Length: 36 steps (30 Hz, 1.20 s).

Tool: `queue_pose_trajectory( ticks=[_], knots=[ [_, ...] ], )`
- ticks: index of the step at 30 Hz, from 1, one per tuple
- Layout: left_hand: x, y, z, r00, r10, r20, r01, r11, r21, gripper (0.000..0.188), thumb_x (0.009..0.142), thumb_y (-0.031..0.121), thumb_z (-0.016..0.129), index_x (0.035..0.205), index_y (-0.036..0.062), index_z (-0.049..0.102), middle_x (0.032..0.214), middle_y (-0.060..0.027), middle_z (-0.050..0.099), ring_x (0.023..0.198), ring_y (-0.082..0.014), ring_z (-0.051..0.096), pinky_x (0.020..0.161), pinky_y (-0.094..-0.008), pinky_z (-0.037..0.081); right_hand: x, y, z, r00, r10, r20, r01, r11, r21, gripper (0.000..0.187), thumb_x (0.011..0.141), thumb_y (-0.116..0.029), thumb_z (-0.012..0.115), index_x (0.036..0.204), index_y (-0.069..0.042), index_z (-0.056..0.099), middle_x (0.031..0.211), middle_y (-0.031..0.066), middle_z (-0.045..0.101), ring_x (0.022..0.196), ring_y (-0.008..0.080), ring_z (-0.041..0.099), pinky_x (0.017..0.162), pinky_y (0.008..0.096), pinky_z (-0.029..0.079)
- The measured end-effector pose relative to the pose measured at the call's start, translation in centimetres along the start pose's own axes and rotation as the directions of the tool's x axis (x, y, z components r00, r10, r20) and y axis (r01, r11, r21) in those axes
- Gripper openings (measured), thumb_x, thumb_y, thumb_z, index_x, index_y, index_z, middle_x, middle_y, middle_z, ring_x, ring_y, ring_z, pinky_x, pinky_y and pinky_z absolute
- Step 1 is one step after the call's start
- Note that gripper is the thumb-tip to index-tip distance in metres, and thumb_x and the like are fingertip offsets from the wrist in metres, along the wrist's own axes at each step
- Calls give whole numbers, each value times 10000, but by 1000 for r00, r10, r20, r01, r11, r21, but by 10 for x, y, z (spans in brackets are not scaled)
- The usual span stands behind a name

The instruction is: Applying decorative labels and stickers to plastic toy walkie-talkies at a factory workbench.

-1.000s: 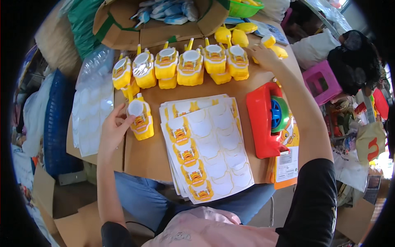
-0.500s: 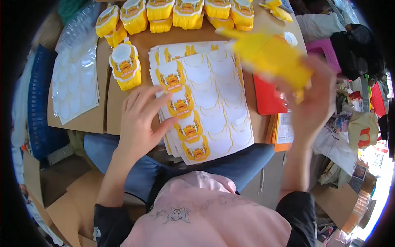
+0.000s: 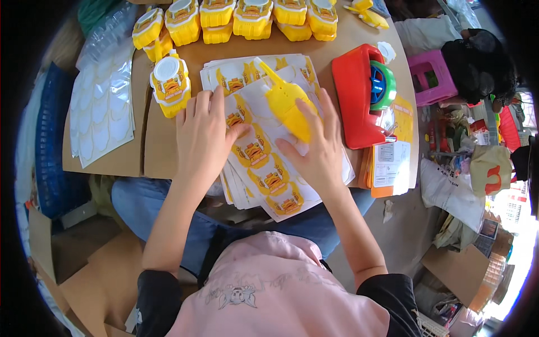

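Observation:
A yellow toy walkie-talkie (image 3: pixel 283 101) with a stubby antenna lies plain side up, tilted, over the sticker sheets. My right hand (image 3: pixel 321 151) grips its lower end, thumb and fingers on either side. Beneath is a stack of white sticker sheets (image 3: pixel 306 188); a column of yellow cartoon stickers (image 3: pixel 273 182) remains on the top one, beside pale peeled outlines. At the stack's left edge, my left hand (image 3: pixel 203 135) is open, thumb stretched onto the top sheet. Just beyond it stands another yellow toy walkie-talkie (image 3: pixel 171 84) with a white round grille and a cartoon sticker on its front.
Several yellow-and-white toys (image 3: pixel 255 17) line the far edge. To the right stand a red tape dispenser (image 3: pixel 351 95) and orange-and-white printed cards (image 3: pixel 387 168). Sheets in clear plastic (image 3: pixel 104 112) lie left. A pink stool (image 3: pixel 435 81) is past the table's right edge.
My right hand has brought the yellow toy from the right onto the sheets, uncovering the tape dispenser. The top sheet has turned and shifted slightly. My left hand moved a little up and right.

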State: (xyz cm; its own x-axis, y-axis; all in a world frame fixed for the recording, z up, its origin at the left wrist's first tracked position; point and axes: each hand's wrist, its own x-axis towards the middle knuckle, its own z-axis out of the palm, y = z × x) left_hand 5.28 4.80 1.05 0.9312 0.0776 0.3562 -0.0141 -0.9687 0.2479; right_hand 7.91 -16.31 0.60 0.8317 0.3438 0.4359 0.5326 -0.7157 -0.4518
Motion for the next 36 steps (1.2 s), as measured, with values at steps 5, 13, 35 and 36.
queue_pose_trajectory(
  ticks=[5, 13, 35, 36],
  knots=[
    [11, -6, -5, 991, -19, 134, 17, 1000, 19, 548, 712, 334, 819, 1104, 29, 588, 1020, -71, 596, 1020, -278, 565, 843, -408, 432, 4, 8, 4, 992, 105, 72, -120, 962, 247, 601, 787, -176, 775, 1327, -65, 536, 1324, 206, 549, 1191, 326, 566, 972, 376, 468],
    [19, -21, -13, 837, -62, 543, 511, 443, -737, 221, 869, 69, 683, 1047, -43, 615, 927, -112, 701, 878, -127, 659, 764, -285, 513, 25, 16, -11, 996, 89, -22, -91, 980, -174, 293, 902, -135, 621, 1191, -84, 636, 1051, 137, 635, 918, 272, 602, 708, 354, 532],
    [-8, -23, -9, 764, -219, 607, 641, 151, -753, 281, 1008, 199, 521, 1069, -36, 664, 959, -15, 681, 882, -54, 596, 811, -223, 462, 25, -42, 47, 948, -309, 70, 303, 950, 80, 351, 711, -36, 699, 1061, -64, 707, 1027, 39, 665, 880, 225, 646, 750, 340, 546],
    [-9, -24, -9, 764, -222, 606, 640, 148, -754, 281, 1008, 199, 521, 1069, -36, 664, 959, -15, 681, 882, -54, 596, 811, -223, 462, 24, -41, 45, 929, -358, 94, 356, 934, 37, 401, 729, -47, 656, 1130, -30, 658, 1102, 67, 634, 931, 226, 640, 748, 326, 553]
  ],
)
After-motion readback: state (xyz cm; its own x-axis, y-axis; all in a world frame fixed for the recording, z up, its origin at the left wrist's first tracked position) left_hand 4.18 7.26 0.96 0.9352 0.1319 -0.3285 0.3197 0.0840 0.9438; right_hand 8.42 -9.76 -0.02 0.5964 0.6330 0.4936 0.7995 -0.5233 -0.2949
